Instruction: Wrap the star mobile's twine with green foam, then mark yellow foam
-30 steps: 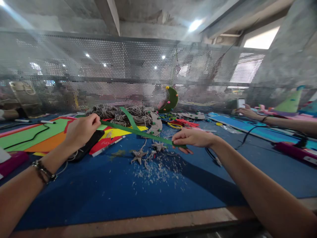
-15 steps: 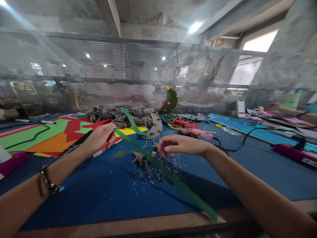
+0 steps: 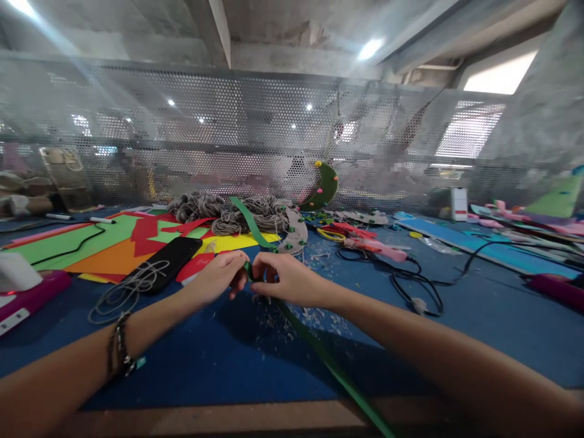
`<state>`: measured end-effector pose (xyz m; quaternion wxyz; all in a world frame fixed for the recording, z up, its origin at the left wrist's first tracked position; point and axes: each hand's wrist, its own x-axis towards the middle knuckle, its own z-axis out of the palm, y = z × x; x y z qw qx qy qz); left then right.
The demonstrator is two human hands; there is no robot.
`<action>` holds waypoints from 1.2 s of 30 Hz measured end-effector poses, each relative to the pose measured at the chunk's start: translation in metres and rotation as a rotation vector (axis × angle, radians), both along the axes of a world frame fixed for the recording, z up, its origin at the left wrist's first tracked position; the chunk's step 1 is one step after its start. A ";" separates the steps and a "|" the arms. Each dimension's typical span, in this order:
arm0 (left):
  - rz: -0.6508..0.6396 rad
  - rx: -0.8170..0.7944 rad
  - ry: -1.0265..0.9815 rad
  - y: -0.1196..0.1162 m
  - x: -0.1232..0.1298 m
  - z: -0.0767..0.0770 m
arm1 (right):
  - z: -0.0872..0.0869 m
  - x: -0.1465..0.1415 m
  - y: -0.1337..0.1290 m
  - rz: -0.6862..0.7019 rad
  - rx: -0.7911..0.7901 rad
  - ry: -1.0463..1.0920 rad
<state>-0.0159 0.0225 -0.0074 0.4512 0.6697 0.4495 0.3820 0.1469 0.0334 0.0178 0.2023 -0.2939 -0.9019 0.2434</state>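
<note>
A long green ribbon (image 3: 328,359) runs from my fingers down across the blue table and over its front edge. My left hand (image 3: 223,272) pinches one end of it, which looks curled between the fingertips. Close against it, my right hand (image 3: 283,277) is closed on the same ribbon, thumb and forefinger together. Behind the hands lies a grey crescent (image 3: 294,231) dotted with green bits. Another green strip (image 3: 250,220) leans over the bundles of grey cord (image 3: 201,207). Pale scraps (image 3: 283,325) are scattered under my right hand, which hides most of what lies there.
Coloured sheets (image 3: 100,246), a black phone (image 3: 168,264) and a loose cable lie left, by a purple power strip (image 3: 41,298). A glue gun (image 3: 378,248) with its black cord lies right of centre. A green crescent (image 3: 322,188) stands near the mesh screen.
My right hand has moved left to meet my left hand and taken hold of the ribbon. The ribbon's end is now bent between both hands. The view has shifted slightly.
</note>
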 end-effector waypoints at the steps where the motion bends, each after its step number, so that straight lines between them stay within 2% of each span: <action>1: 0.004 -0.021 -0.062 0.000 0.000 -0.001 | -0.002 0.000 0.002 0.001 -0.060 0.038; 5: -0.034 -0.047 -0.284 0.000 0.001 -0.006 | -0.011 -0.001 0.006 0.040 -0.373 0.250; 9: 0.000 -0.014 -0.205 0.000 0.002 -0.011 | -0.018 -0.001 0.006 0.057 -0.510 0.393; 12: 0.008 -0.026 -0.230 0.000 0.003 -0.012 | -0.018 0.000 0.001 0.039 -0.558 0.403; 17: -0.075 -0.058 -0.345 -0.003 0.005 -0.010 | -0.012 0.001 -0.009 -0.012 -0.607 0.443; 20: -0.082 -0.079 -0.416 -0.003 0.006 -0.010 | -0.011 0.001 -0.011 -0.007 -0.659 0.474; 31: -0.090 -0.139 -0.553 -0.004 0.005 -0.014 | -0.021 0.002 -0.006 0.013 -0.831 0.581; 36: -0.106 -0.135 -0.565 -0.003 0.006 -0.015 | -0.021 0.002 -0.006 0.010 -0.807 0.578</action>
